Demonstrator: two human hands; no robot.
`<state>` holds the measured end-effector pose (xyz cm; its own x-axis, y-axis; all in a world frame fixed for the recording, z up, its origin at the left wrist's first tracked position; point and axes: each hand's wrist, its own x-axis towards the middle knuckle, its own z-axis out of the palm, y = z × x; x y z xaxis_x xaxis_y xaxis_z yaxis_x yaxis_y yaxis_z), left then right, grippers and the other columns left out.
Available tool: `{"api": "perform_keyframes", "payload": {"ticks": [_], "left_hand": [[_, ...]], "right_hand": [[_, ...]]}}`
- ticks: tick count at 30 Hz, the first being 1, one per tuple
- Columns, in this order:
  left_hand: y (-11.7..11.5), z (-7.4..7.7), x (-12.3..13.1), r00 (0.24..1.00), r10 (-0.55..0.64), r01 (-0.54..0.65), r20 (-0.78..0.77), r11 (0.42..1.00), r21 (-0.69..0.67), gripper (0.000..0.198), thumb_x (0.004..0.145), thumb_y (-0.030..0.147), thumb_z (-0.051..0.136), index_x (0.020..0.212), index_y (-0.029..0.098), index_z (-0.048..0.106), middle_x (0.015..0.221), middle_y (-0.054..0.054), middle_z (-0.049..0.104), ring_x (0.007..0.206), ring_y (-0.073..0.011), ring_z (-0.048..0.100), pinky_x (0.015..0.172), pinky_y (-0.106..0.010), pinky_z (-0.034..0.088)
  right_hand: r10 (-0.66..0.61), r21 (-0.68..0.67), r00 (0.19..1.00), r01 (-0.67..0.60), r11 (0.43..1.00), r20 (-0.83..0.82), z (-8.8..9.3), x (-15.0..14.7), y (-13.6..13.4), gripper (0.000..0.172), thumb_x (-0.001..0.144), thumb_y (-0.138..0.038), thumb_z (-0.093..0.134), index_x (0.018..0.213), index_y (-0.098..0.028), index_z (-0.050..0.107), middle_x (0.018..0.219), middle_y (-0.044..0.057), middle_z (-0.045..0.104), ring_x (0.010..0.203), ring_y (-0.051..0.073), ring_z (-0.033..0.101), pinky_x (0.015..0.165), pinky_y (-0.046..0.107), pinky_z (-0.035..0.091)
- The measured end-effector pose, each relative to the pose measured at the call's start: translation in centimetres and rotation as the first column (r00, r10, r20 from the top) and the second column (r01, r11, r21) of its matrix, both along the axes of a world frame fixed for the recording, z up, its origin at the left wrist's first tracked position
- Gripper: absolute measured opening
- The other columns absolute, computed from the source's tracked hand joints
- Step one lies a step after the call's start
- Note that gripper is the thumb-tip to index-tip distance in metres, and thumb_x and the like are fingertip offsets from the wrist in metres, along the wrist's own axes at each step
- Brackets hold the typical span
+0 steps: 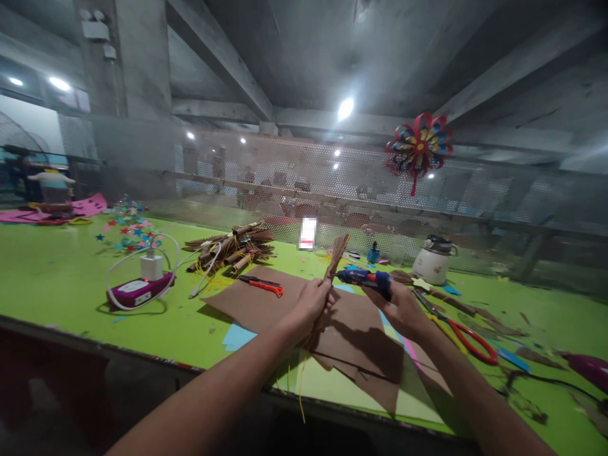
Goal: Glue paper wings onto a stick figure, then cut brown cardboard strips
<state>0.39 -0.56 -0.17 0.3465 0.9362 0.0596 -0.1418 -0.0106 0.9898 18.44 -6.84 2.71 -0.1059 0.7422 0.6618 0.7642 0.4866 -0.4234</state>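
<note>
My left hand [317, 299] is closed around a brown rolled-paper piece [338, 253] with a fringed upper end, held upright above the table. Yellow strings [301, 389] hang down below that hand. In my right hand [403, 310] is a dark blue glue gun [365, 278], its nozzle pointing left and close to the paper piece; whether they touch I cannot tell. Beneath both hands lie brown paper sheets [351, 323]. A red utility knife [263, 286] rests on the sheets, left of my left hand.
Brown paper rolls [237, 247] are piled at the back left, near a purple power strip [142, 290] with a white cable. Red-handled scissors [470, 342] lie right of my right hand. A white kettle [433, 261] stands at the back right, before a perforated metal screen [228, 171].
</note>
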Motion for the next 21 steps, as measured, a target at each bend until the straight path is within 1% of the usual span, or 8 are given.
{"api": "perform_keyframes", "payload": {"ticks": [3, 7, 11, 17, 21], "left_hand": [[-0.4, 0.2, -0.1, 0.999, 0.012, -0.011, -0.033, 0.999, 0.031, 0.028, 0.088, 0.038, 0.042, 0.070, 0.017, 0.045, 0.055, 0.003, 0.046, 0.039, -0.0042, 0.036, 0.040, -0.018, 0.024], [-1.0, 0.7, -0.1, 0.999, -0.005, 0.005, -0.045, 1.000, 0.006, 0.029, 0.089, 0.038, 0.039, 0.070, 0.017, 0.044, 0.053, 0.004, 0.045, 0.038, -0.0040, 0.034, 0.039, -0.017, 0.023], [-0.9, 0.9, -0.1, 0.999, 0.008, -0.009, -0.036, 1.000, -0.030, 0.029, 0.090, 0.035, 0.038, 0.069, 0.017, 0.044, 0.053, 0.003, 0.046, 0.040, -0.0048, 0.037, 0.040, -0.016, 0.024], [0.0, 0.4, 0.0, 0.998, -0.016, 0.019, 0.068, 0.999, -0.036, 0.024, 0.088, 0.029, 0.039, 0.069, 0.016, 0.046, 0.054, 0.001, 0.048, 0.042, -0.0058, 0.040, 0.042, -0.017, 0.030], [0.3, 0.6, -0.4, 0.993, -0.038, 0.050, 0.114, 0.993, -0.106, 0.023, 0.087, 0.029, 0.040, 0.070, 0.016, 0.046, 0.054, 0.001, 0.048, 0.041, -0.0064, 0.039, 0.041, -0.018, 0.029]], "right_hand": [[0.009, 0.005, 1.000, -0.009, 1.000, 0.007, 0.0, -0.1, -0.1, 0.034, 0.085, -0.041, 0.049, 0.093, -0.011, 0.066, 0.077, 0.007, 0.067, 0.069, 0.019, 0.059, 0.063, 0.029, 0.048], [0.017, -0.009, 1.000, -0.017, 1.000, 0.007, 0.0, -0.1, 0.0, 0.035, 0.085, -0.041, 0.050, 0.093, -0.010, 0.065, 0.079, 0.008, 0.067, 0.071, 0.020, 0.060, 0.064, 0.029, 0.048], [0.019, -0.020, 1.000, -0.019, 1.000, 0.008, 0.0, -0.1, -0.1, 0.034, 0.084, -0.040, 0.050, 0.094, -0.010, 0.065, 0.081, 0.008, 0.068, 0.071, 0.020, 0.061, 0.066, 0.030, 0.049], [0.012, 0.000, 1.000, -0.012, 1.000, 0.010, 0.1, -0.2, -0.2, 0.031, 0.084, -0.038, 0.050, 0.094, -0.012, 0.063, 0.083, 0.009, 0.068, 0.073, 0.021, 0.061, 0.067, 0.031, 0.049], [-0.035, 0.048, 0.999, 0.035, 0.998, 0.002, 0.1, 0.4, 0.2, 0.034, 0.085, -0.041, 0.049, 0.095, -0.012, 0.063, 0.084, 0.010, 0.069, 0.075, 0.022, 0.062, 0.068, 0.031, 0.048]]}}
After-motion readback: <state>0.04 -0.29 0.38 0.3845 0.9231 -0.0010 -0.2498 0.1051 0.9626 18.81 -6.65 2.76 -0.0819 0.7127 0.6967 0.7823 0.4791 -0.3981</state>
